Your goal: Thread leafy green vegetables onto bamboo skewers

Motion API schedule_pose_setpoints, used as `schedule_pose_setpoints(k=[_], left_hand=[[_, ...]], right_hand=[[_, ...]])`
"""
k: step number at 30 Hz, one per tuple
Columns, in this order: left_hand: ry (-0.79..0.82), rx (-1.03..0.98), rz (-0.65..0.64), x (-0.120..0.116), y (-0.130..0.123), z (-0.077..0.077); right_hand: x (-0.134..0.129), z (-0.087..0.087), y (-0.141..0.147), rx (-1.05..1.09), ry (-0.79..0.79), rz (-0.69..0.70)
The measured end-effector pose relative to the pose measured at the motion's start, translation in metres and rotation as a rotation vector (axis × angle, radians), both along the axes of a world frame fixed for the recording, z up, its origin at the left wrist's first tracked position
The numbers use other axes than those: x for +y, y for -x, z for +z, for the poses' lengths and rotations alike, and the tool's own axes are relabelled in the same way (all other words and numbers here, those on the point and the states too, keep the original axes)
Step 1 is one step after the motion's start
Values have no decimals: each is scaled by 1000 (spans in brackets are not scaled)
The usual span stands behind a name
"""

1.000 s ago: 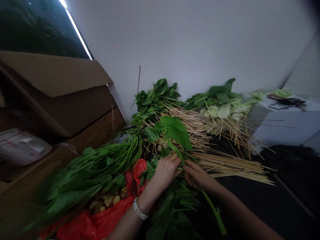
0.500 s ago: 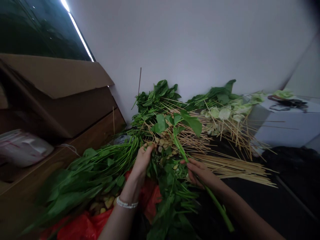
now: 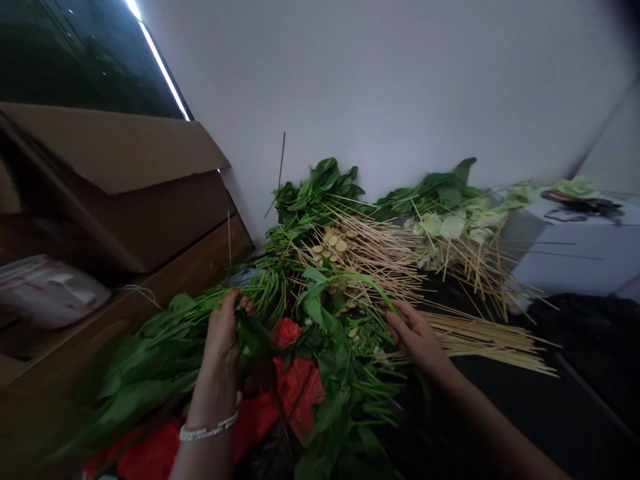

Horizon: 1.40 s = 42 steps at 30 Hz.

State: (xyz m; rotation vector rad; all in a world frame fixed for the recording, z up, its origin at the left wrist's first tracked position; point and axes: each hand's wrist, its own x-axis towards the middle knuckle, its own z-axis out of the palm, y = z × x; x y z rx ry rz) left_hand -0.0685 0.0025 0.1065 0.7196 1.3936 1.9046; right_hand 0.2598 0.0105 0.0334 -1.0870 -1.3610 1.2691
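My left hand [image 3: 227, 327], with a beaded bracelet on the wrist, is closed on a dark green leaf [image 3: 253, 340] beside the long-stemmed leafy greens. My right hand [image 3: 413, 330] pinches a green stem [image 3: 370, 280] that arches to the left and ends in drooping leaves. Below that stem lies a heap of cut greens [image 3: 345, 373]. Thin sticks with round pale slices [image 3: 335, 245] on their ends are piled behind my hands. A bundle of bare sticks [image 3: 490, 341] is to the right of my right hand.
An open cardboard box [image 3: 145, 213] and a plastic bag [image 3: 53, 293] stand on the left. Red plastic [image 3: 300, 393] lies between my forearms. At the back are skewered pale leaves [image 3: 453, 227] and more greens [image 3: 327, 190]; black plastic [image 3: 590, 340] lies at the right.
My left hand has moved left and down, away from the stem, and now holds a dark leaf. The stem in my right hand has bent over to the left, its leaves lower.
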Motion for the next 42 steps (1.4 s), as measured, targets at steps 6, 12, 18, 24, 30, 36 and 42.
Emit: schedule_pose_setpoints(k=[6,12,18,24,30,36,42], left_hand=[[32,491,56,-16,-9,14],[-40,896,-107,-28,-47,24],[-123,1223,-164,-23,-61,22],[-103,1263,-3,-15,-60,16],[-115,1393,-93,-11,-64,11],[-102,1540,-114,2,-66,-10],[-202,1597,-62,0,-56,-12]], right_hand=[[1,-9,-1,-73,-118,-54],[-4,-5,0,-134,-213,-71],[-6,-7,-2,-226,-305,-70],[-6,-9,-4,-344,-411,-110],[-8,-13,0,-426,-602,-150],[-10,-13,2,-457,-670,-96],[-7,-20,4,-549,-747,-162]])
